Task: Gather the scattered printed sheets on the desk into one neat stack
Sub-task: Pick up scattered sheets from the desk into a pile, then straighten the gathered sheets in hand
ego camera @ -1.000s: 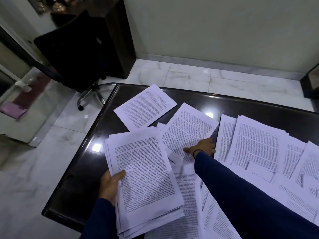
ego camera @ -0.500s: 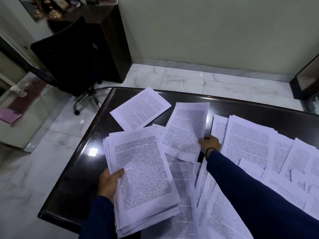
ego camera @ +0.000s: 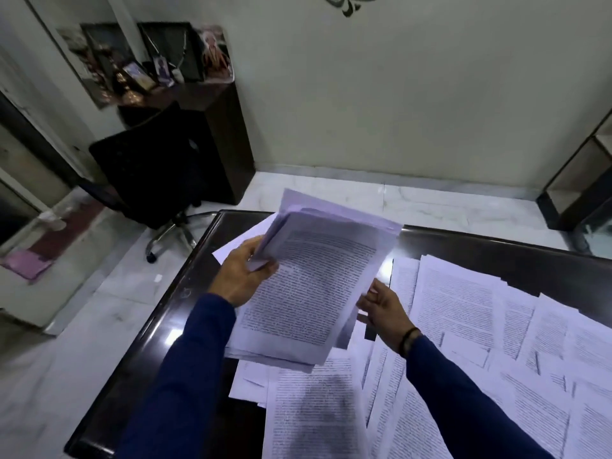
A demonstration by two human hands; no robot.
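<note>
A stack of printed sheets (ego camera: 318, 286) hangs tilted above the dark desk (ego camera: 185, 293), and my left hand (ego camera: 241, 276) grips its left edge with the thumb on top. My right hand (ego camera: 381, 303) sits at the stack's lower right edge, fingers loosely spread against the paper; whether it pinches a sheet is hidden. Several loose printed sheets (ego camera: 463, 306) lie overlapping on the desk to the right and below the stack. One more sheet (ego camera: 241, 240) peeks out behind my left hand.
A black office chair (ego camera: 149, 173) stands on the marble floor left of the desk, in front of a dark cabinet (ego camera: 212, 127) with framed pictures on top. A shelf unit (ego camera: 576, 180) stands at the right wall. The desk's left edge runs close to my left arm.
The stack has risen off the desk in my left hand. My right hand brought the sheet it took from the middle of the desk onto the stack. The camera tilted up.
</note>
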